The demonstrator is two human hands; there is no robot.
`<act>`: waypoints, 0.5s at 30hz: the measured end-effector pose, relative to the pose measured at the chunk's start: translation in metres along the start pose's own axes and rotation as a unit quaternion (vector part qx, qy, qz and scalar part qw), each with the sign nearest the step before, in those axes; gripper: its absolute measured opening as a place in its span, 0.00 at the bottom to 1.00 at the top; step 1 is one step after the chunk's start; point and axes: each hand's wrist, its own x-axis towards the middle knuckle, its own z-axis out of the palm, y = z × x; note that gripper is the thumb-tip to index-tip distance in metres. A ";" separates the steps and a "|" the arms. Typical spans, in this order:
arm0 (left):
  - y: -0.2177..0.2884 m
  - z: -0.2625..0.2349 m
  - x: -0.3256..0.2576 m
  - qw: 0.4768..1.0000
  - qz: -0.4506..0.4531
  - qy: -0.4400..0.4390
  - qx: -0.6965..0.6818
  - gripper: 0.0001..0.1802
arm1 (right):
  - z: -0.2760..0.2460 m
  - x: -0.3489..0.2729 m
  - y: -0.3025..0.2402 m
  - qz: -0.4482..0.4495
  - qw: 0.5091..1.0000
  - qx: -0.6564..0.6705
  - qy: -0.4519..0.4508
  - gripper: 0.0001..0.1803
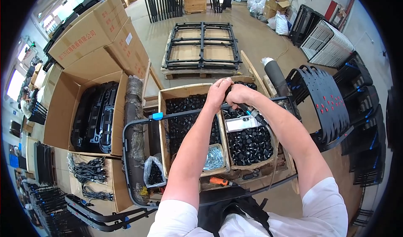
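Both hands meet over the wooden parts box, beyond the near bars of a black tubular metal frame point(184, 113). My left hand point(219, 93) has its fingers bent closed around something dark that they mostly hide. Close against it, my right hand point(241, 95) is closed around a dark cylindrical tool point(257, 116) with a blue band, its body slanting back under my forearm. The tool's tip is hidden between the hands. Black round-headed parts point(249, 144) fill the box below. A blue clip point(157, 116) sits on the frame's left part.
The wooden box point(163, 132) also holds a tray of silver screws point(214, 158). An orange-handled tool point(219, 181) lies nearer me. Cartons point(90, 39) stand at left, with black cables point(90, 170) below. Stacked black frames point(201, 44) lie ahead; a black slatted panel point(321, 98) stands right.
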 end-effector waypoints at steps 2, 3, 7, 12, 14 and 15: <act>0.002 0.000 -0.001 1.000 -0.005 -0.005 -0.016 0.16 | -0.001 -0.005 -0.003 0.005 1.000 -0.004 0.001 0.14; 0.002 -0.001 -0.002 0.999 -0.013 -0.009 -0.032 0.15 | -0.001 -0.009 -0.005 -0.001 1.000 -0.002 0.000 0.13; 0.009 0.006 -0.004 1.000 -0.014 -0.014 -0.012 0.13 | -0.002 -0.026 -0.006 -0.002 1.000 -0.006 0.021 0.11; 0.027 0.035 -0.050 0.998 0.017 -0.067 -0.001 0.10 | -0.005 -0.121 -0.020 0.041 0.992 -0.094 0.068 0.19; 0.023 0.068 -0.091 0.993 0.007 -0.120 0.005 0.11 | 0.000 -0.171 0.010 0.040 0.989 -0.132 0.061 0.21; 0.013 0.073 -0.109 0.987 0.011 -0.151 0.049 0.11 | 0.015 -0.196 0.022 0.017 0.986 -0.128 0.109 0.15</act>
